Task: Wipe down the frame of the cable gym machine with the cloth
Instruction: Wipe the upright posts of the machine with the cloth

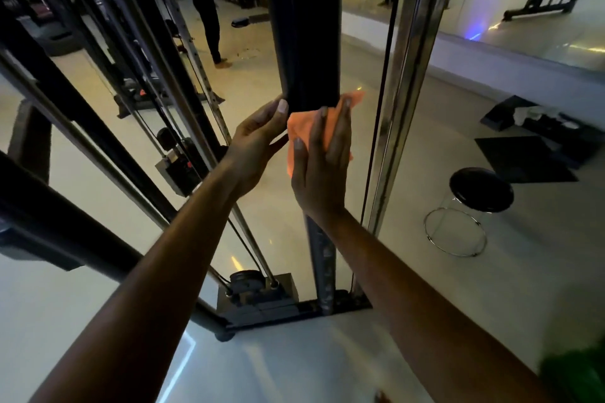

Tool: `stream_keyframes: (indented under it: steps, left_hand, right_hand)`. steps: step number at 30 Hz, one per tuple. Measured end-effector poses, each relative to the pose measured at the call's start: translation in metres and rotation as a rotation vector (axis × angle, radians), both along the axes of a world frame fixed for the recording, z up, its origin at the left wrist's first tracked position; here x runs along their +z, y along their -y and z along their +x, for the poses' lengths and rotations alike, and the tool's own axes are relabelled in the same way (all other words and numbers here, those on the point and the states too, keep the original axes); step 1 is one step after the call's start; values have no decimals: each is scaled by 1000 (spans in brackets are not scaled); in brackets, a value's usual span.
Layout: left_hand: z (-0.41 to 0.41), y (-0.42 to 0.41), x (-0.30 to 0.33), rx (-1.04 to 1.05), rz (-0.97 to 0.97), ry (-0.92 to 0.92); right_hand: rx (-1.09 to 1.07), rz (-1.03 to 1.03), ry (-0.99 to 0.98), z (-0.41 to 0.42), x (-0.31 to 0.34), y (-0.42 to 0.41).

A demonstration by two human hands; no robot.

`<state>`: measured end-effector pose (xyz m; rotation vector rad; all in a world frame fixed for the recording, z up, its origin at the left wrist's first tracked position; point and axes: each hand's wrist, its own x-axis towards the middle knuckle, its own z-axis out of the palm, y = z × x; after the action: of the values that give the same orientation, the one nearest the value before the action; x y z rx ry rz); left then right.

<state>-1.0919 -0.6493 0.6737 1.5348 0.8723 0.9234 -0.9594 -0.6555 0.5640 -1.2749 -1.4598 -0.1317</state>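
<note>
The orange cloth (306,127) is pressed flat against the dark upright post (304,26) of the cable machine, near the middle of the view, with one corner poking out to the right of the post. The right hand (322,167) lies over it with straight fingers spread, palm pushing the cloth onto the post; this grip is wide, a flat press and no pinch. The left hand (258,137) sits just left of the cloth, fingers relaxed and thumb touching the post's left edge, holding nothing that can be seen. The cloth looks thin, light and limp, so it will likely bunch or slip unless the palm keeps it spread; taking it under the whole palm, or wrapping it round the post's edge, seems the safest hold. The post is stiff, fixed and smooth, probably painted metal, and should let the cloth glide. Below the hands the post runs down to a black base (294,304) on the pale glossy floor (425,271). Chrome guide rods (402,75) and thin cables stand to the right and left, close enough to snag a loose corner. A round black stool (481,190) stands well apart on the right, and another person's legs (209,10) show far off.
</note>
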Motion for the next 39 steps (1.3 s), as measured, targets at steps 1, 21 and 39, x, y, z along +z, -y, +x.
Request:
stream_keyframes:
  steps: [1,21,39]
  left_hand:
    - [-2,0,0,-24,18,-27]
    - [-9,-24,-91,-172,60,-39]
    - [-1,-6,-159,-81,160,1]
  right_hand:
    - [-23,11,23,-1,-10,1]
    - [-97,-160,18,-16,-107,25]
    - [15,-164,120,9,-239,34]
